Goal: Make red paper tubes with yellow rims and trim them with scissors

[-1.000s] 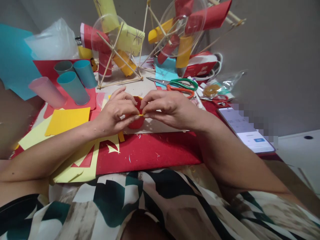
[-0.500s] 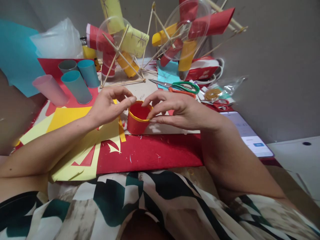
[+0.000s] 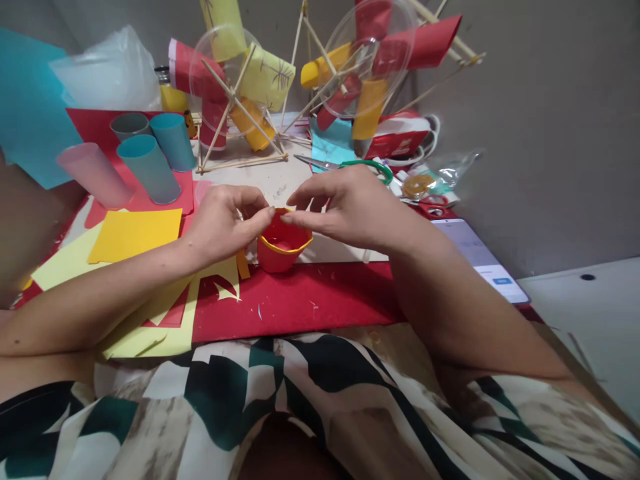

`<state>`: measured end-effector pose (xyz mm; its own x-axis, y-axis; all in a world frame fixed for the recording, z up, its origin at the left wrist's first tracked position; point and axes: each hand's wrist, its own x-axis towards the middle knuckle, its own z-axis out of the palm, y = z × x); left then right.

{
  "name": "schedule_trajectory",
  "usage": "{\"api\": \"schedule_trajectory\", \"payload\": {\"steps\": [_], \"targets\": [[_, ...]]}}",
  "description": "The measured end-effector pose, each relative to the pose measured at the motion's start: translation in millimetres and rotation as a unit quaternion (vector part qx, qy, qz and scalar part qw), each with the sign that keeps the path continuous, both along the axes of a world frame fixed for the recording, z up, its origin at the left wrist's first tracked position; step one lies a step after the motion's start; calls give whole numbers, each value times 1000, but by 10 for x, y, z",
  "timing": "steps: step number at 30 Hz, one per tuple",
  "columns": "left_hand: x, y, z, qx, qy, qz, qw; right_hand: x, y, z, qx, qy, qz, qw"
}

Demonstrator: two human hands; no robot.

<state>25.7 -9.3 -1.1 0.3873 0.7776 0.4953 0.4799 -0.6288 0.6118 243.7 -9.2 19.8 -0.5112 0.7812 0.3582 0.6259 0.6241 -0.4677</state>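
A small red paper cup (image 3: 281, 259) with a yellow strip around its rim stands between my hands, near the front of the white board. My left hand (image 3: 227, 217) is closed on the rim at the cup's left side, thumb over the edge and fingers behind. From the right, my right hand (image 3: 345, 207) reaches over the cup with thumb and forefinger close together at the far part of the rim. Its fingertips partly hide that edge. Behind my right hand lie scissors with green handles (image 3: 373, 167), partly covered.
Several plastic cups (image 3: 150, 173) stand at the left on red paper. Yellow sheets (image 3: 137, 237) lie under my left forearm. Two stick frames with paper-cup wheels (image 3: 233, 97) stand at the back. A phone (image 3: 480, 260) rests by my right arm, near rubber bands (image 3: 419, 186).
My right hand has moved left and its fingertips shifted from the cup's right rim to the far rim. The cup has turned or tilted slightly; the camera view shifted a little.
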Motion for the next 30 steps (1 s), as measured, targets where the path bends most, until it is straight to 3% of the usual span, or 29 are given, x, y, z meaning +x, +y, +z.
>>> {"api": "schedule_trajectory", "payload": {"steps": [8, 13, 18, 21, 24, 27, 30], "targets": [[22, -30, -4, -4, 30, -1, 1000, -90, 6, 7, 10, -129, -14, 991], [44, -23, -7, -17, 21, 6, 1000, -113, 18, -11, 31, -104, -17, 994], [59, -63, 22, -98, -17, -17, 995, -114, 12, 49, -12, -70, -16, 997], [31, 6, 24, -113, -102, -18, 988, -76, 26, 57, -25, -4, -18, 1000], [-36, 179, -8, -108, -227, 31, 967, -29, 71, -1, 24, 148, -80, 986], [-96, 345, -53, -170, -336, 90, 922, -9, 154, -127, 63, 339, -155, 926], [-101, 389, -74, -282, -399, 81, 869, -19, 244, -261, 35, 439, -156, 884]]}}
